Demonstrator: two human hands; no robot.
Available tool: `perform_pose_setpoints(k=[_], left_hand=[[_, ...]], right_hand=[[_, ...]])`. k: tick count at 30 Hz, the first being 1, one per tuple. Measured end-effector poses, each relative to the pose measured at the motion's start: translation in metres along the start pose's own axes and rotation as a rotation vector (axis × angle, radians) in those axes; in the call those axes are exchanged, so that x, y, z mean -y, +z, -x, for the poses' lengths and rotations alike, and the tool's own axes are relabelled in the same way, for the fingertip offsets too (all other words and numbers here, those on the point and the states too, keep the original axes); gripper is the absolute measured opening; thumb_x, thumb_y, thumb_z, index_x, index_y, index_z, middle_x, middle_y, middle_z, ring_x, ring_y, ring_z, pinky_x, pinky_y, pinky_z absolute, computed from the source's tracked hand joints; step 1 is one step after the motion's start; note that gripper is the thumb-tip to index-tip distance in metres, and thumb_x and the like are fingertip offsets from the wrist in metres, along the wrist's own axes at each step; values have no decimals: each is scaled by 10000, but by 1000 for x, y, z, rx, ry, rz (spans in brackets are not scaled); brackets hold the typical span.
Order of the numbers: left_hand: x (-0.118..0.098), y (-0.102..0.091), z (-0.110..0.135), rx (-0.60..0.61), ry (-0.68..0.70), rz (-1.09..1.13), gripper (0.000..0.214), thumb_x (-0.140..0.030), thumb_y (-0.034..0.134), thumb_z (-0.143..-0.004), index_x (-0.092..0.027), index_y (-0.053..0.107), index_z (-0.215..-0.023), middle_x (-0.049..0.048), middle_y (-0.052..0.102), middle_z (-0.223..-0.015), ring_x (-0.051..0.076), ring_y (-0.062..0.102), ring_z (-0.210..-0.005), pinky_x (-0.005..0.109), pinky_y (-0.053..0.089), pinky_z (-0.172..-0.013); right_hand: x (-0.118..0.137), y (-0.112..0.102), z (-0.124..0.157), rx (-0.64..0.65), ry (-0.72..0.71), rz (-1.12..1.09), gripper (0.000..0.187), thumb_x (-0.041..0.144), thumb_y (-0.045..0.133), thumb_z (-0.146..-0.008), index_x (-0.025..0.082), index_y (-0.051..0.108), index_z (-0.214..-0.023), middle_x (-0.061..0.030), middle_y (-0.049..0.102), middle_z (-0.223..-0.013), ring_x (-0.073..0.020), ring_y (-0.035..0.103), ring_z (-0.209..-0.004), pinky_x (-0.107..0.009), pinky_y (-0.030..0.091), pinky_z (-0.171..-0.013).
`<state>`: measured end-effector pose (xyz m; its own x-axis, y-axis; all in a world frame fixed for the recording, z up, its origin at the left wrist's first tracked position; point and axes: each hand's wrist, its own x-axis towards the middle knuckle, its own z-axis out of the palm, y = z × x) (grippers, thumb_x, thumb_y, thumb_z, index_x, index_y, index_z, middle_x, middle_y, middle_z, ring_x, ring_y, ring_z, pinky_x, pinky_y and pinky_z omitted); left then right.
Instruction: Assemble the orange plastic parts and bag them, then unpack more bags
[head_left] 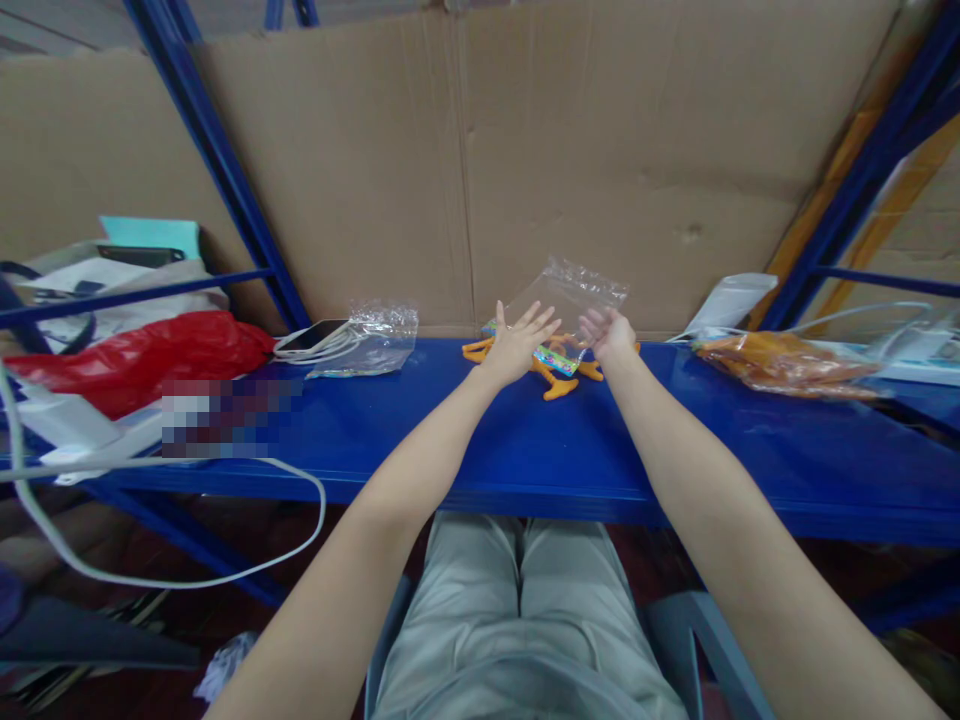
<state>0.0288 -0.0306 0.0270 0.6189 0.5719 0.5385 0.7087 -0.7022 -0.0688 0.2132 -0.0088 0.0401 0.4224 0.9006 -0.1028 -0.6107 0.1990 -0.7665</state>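
Note:
A clear plastic bag (568,295) stands tilted between my hands, its crinkled top edge upward. My left hand (517,343) is spread at the bag's left side, back of the hand toward me. At the right side, my right hand (607,332) has its palm turned up and fingers apart, touching or very near the bag. Under and behind the hands lie orange forked pieces (556,384), shaped like bird feet. A colourful printed label (556,360) shows among them, at the bag's lower part; whether it is inside the bag I cannot tell.
On the blue shelf (390,430) are a phone with white cable (315,340), another clear bag (375,345), a red plastic bag (157,360) and a power strip (82,430). An orange item in plastic (780,362) lies right. Cardboard (360,180) closes the back.

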Motion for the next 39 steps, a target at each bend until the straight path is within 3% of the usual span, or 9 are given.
perform_pose_setpoints(k=[7,12,15,19,22,25,28,32,39], left_hand=[[19,-22,-4,-130,-11,14,655,-103,522,-843,-367,441,-1438,49,403,-1537,272,214,-1483,646,-164,-1115],[44,-53,6,-216,-100,6,655,-108,523,-813,-373,466,-1409,19,414,-1533,245,234,-1481,590,-170,-1136],[63,-79,22,-283,-160,-19,650,-155,595,-779,-369,495,-1384,18,423,-1526,256,233,-1482,565,-180,-1144],[86,-122,42,-440,-304,-76,570,-127,506,-827,-313,529,-1366,15,398,-1541,240,246,-1478,556,-177,-1154],[99,-158,50,-553,-493,-82,600,-79,477,-817,-209,497,-1402,50,328,-1576,232,229,-1483,563,-38,-1192],[109,-191,54,-595,-648,-53,619,-29,443,-802,-104,471,-1416,96,316,-1577,192,270,-1466,414,195,-1202],[116,-211,61,-708,-734,-137,589,-107,419,-869,-104,415,-1457,79,253,-1604,166,220,-1482,344,175,-1208],[120,-205,78,-566,-553,-267,631,-153,412,-857,-213,381,-1484,-2,197,-1620,166,143,-1503,446,51,-1224],[141,-142,116,-91,-420,-329,583,-122,419,-812,-274,529,-1363,28,381,-1548,198,287,-1462,534,87,-1191]], right_hand=[[3,12,8,122,-168,42,368,373,468,-974,268,541,-1319,-6,715,-966,-102,673,-648,-227,554,-577],[1,20,20,189,-232,107,471,376,504,-959,309,471,-1423,-7,720,-992,-84,654,-549,-191,526,-470],[-3,20,25,195,-220,154,490,352,541,-944,303,478,-1427,-7,728,-969,-68,634,-489,-162,497,-421],[-6,15,26,159,-210,193,479,288,534,-950,262,489,-1426,-11,734,-911,-58,607,-430,-149,480,-394],[-7,12,24,135,-206,218,472,246,513,-957,230,485,-1428,-6,730,-859,-60,590,-401,-153,473,-373],[-8,8,21,115,-198,227,469,219,507,-956,219,487,-1424,7,720,-809,-54,568,-377,-150,468,-363],[-10,5,17,107,-195,238,474,204,499,-954,223,481,-1427,22,710,-766,-52,568,-378,-141,469,-365],[-11,2,15,98,-200,241,475,192,507,-948,215,493,-1421,10,714,-771,-57,574,-381,-142,470,-363],[-10,5,18,95,-200,278,477,185,488,-952,202,482,-1429,12,711,-765,-64,572,-364,-142,442,-320]])
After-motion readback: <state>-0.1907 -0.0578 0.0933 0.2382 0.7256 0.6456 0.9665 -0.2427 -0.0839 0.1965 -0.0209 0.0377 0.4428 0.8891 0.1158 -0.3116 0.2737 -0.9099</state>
